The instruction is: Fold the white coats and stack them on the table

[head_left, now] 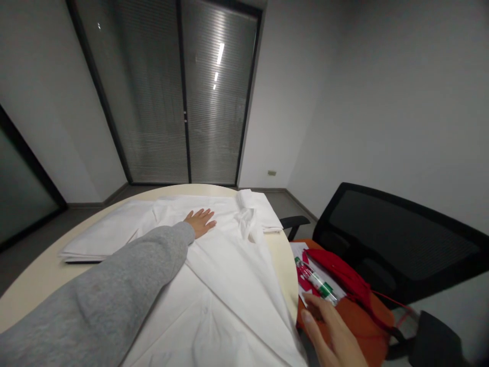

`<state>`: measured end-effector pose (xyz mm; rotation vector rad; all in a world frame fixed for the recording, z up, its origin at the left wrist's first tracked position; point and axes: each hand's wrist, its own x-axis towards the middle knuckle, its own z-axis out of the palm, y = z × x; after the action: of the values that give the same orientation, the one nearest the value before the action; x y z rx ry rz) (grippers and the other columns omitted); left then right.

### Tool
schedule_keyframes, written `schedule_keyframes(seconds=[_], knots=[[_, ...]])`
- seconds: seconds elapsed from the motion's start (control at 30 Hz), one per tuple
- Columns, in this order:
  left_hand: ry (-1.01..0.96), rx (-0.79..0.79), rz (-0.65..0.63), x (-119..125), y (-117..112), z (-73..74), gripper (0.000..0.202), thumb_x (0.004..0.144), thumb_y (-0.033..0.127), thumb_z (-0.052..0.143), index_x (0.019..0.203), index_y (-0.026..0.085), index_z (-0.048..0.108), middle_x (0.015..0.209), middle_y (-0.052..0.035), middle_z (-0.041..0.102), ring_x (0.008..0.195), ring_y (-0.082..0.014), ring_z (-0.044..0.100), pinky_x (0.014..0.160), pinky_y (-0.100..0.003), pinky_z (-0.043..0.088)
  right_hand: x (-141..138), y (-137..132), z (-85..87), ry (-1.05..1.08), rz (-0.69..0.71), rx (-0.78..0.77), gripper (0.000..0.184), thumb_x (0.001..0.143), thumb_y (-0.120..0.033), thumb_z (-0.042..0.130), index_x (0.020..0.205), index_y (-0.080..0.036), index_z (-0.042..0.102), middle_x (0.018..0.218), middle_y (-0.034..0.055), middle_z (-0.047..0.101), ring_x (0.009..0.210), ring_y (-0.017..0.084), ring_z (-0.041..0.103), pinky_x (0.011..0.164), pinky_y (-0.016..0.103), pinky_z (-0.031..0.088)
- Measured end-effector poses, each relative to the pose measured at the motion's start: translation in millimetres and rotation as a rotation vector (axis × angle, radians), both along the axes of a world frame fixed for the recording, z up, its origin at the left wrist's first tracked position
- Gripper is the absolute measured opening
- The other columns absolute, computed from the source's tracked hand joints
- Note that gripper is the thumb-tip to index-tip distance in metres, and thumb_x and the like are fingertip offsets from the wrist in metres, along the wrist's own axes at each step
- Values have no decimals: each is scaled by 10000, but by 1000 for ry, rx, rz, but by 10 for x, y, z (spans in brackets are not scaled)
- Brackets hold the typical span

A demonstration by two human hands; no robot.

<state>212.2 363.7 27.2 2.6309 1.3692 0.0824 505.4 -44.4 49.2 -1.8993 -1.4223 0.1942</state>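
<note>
Shirt [233, 275] on table [286, 265], folded cloth [103, 229] left of shirt, chair [385, 229] right of table, tube [316, 279] on chair, glass panels [153, 102] behind table

Shirt [233, 270]: plain white, on a pale cream worktop [46, 280]; folded cloth [103, 232] near its left edge, also white. Sleeve [118, 280]: mottled grey. Beyond the right edge: orange seat [372, 349], black mesh backrest [401, 229], red bag [336, 266]. Beyond the far edge: black-framed glass panels [214, 137], finely striped horizontally.
</note>
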Motion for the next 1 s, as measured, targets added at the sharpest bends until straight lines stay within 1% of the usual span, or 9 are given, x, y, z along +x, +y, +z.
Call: schedule_keyframes(seconds=[0.2,0.37,0.47,0.57,0.63,0.73,0.87,0.93,1.0], knots=[[40,-40,19,-73,30,4,703,1005,665,250,1629,345,286,1729,-21,168,1589,-316,146,1230,-627,116,-25,944,134,-91,5,-150,513,1008,-548,431,1296,-171,626,992,93,747,935,259,712,868,377,527],[8,-53,43,-14,-51,37,733,988,688,271,1618,317,327,1725,-40,187,1583,-349,156,1217,-669,124,138,1857,561,-345,-30,-190,460,1046,-461,409,1295,-141,627,1073,112,736,959,216,701,855,305,477],[-56,-25,65,20,-164,49,681,1012,628,281,1602,300,366,1720,-40,219,1585,-337,155,1234,-652,89,111,2458,787,-426,18,-233,499,1025,-542,447,1180,-140,700,1120,155,730,1006,247,693,854,320,467],[-144,-8,74,9,-260,194,578,1041,497,282,1531,268,485,1679,-61,342,1553,-309,273,1247,-594,158,-7,2914,883,-508,70,-326,430,960,-525,574,1003,-138,757,1063,175,746,961,266,705,803,322,471],[-218,5,80,-80,-339,414,545,1036,433,309,1475,213,546,1649,-97,399,1522,-296,335,1237,-526,243,-84,3086,909,-567,104,-376,302,922,-423,634,966,-155,765,1035,164,756,945,263,711,790,316,469],[-328,6,77,-442,-586,877,503,1012,422,374,1408,196,585,1511,-107,572,1369,-253,526,1132,-391,412,-151,3200,939,-647,156,-412,236,918,-351,614,1012,-192,761,1079,154,752,975,268,706,804,329,469],[-367,-91,89,-1295,-1259,1367,414,983,457,411,1214,240,677,1002,-25,765,872,-204,706,821,-310,512,-143,3326,930,-684,203,-454,277,923,-394,581,1069,-224,745,1080,141,745,951,272,704,784,341,482],[-304,-53,221,-1725,-1698,1389,394,964,473,432,1171,259,690,941,-12,752,853,-215,691,786,-308,481,-117,3419,879,-688,220,-462,271,893,-365,606,1081,-228,744,1076,138,745,941,277,708,778,346,489],[-296,-64,411,-2059,-2142,1236,429,960,528,423,1186,261,671,893,-8,736,818,-222,684,746,-305,467,-87,3517,808,-687,234,-444,280,853,-331,644,1087,-221,750,1064,141,749,937,279,714,787,346,498]])
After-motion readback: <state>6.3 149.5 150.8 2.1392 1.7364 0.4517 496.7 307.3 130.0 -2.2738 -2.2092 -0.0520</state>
